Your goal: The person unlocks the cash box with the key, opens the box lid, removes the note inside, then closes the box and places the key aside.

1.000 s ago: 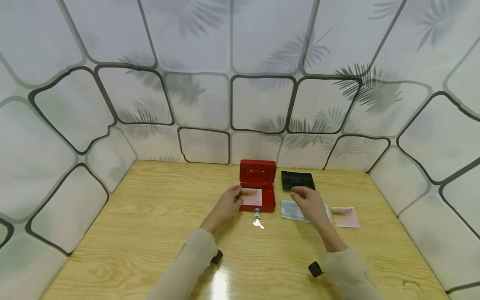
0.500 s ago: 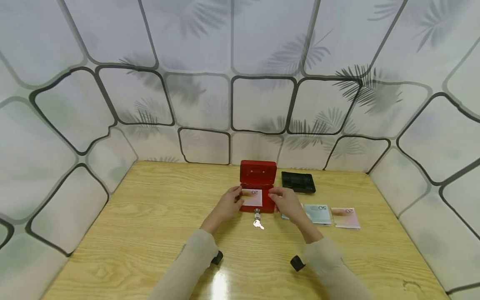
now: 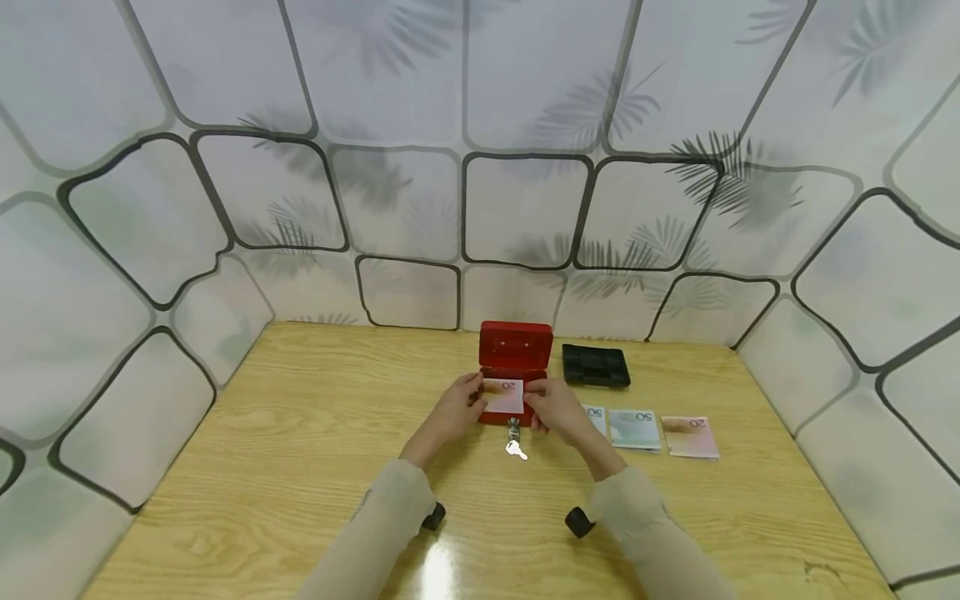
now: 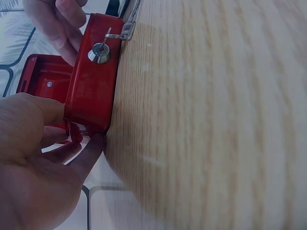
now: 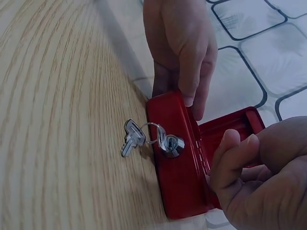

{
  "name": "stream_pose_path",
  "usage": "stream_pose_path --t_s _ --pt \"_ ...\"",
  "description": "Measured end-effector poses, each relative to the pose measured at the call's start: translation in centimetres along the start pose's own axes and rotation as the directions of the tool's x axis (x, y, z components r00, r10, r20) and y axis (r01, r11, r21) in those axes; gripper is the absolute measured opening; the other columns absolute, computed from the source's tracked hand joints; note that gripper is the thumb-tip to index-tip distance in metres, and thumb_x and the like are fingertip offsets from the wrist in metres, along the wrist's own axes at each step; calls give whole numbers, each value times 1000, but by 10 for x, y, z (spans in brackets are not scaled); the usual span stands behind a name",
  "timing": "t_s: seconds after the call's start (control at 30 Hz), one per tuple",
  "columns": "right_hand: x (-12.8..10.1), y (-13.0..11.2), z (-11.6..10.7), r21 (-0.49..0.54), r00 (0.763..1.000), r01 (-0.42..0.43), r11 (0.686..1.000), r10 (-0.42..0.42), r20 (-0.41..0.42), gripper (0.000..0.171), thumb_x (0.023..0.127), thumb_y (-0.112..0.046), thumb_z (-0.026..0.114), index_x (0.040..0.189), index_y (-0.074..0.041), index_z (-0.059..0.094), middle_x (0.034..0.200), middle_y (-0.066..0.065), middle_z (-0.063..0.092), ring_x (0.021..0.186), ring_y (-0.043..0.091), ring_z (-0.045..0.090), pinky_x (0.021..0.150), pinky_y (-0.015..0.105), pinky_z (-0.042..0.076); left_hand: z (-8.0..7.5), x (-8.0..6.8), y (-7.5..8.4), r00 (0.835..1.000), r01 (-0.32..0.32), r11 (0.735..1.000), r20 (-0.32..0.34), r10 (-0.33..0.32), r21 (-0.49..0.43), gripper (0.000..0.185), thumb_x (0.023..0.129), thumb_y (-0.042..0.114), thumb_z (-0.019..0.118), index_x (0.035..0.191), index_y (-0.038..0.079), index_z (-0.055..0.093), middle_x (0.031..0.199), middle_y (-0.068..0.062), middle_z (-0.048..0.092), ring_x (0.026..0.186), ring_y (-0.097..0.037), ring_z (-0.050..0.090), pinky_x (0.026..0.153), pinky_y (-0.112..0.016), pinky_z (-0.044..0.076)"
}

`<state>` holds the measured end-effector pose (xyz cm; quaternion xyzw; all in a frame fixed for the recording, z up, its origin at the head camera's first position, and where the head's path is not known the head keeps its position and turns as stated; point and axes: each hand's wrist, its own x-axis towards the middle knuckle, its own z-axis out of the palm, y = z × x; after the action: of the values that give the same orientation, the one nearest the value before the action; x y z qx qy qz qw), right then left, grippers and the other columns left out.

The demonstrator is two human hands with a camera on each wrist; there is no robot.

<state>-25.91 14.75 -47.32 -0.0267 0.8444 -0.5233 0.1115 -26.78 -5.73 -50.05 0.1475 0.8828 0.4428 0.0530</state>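
Nearest the camera: two sleeves, each with one black wrist unit, over the wooden table.

One spare key lies on the table between the two hands, just in front of them, on a ring hanging from a second key seated in the lock.

Left hand grips the left end of the one red cash box: thumb on the front wall, fingers curled round the corner, per the left wrist view.

Right hand is at the box's right end, fingers curled over the front rim, thumb against the red wall. Whether the fingertips also pinch the note can't be told.

Box sits between both hands, touching both, lid open and upright on the far side. One pink banknote lies inside, between the fingertips.

Right of the right hand: three more banknotes in a row on the table — one half hidden by the hand, one greenish, one pink.

Beyond the right hand, just right of the lid: one black coin tray.

Farthest: patterned wall panels.
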Motion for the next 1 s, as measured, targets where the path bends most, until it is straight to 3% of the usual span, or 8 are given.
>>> stream_pose_path --t_s 0.1,0.3,0.63,1.0 --pt "1 0 2 17 1000 7 1000 -7 16 35 105 0 51 136 17 55 59 10 56 45 12 51 41 21 42 0 0 0 1000 -1 1000 1 1 1 55 106 8 56 155 -7 37 159 -25 38 143 -37 43 117 -49 38" --pt "2 -1 4 21 999 12 1000 -12 32 36 104 1 50 136 18 53 69 21 62 44 12 51 41 21 43 -2 -2 2 1000 1 1000 7 -1 -3 55 106 9 56 156 -6 37 160 -24 37 144 -37 41 118 -48 37" --pt "2 -6 6 -15 999 -14 1000 15 49 36 104 -1 52 135 17 55 61 9 54 44 11 48 41 21 43 -2 -2 2 1000 2 1000 7 -2 -6 55 106 9 56 155 -6 37 160 -23 37 144 -36 41 118 -48 37" --pt "5 -9 4 -39 996 -36 999 39 78 35 103 -2 55 134 15 58 66 15 58 45 11 48 43 21 41 -1 -2 0 1000 3 1000 2 -3 -8 55 106 8 57 155 -7 38 159 -24 38 144 -37 42 117 -48 37"
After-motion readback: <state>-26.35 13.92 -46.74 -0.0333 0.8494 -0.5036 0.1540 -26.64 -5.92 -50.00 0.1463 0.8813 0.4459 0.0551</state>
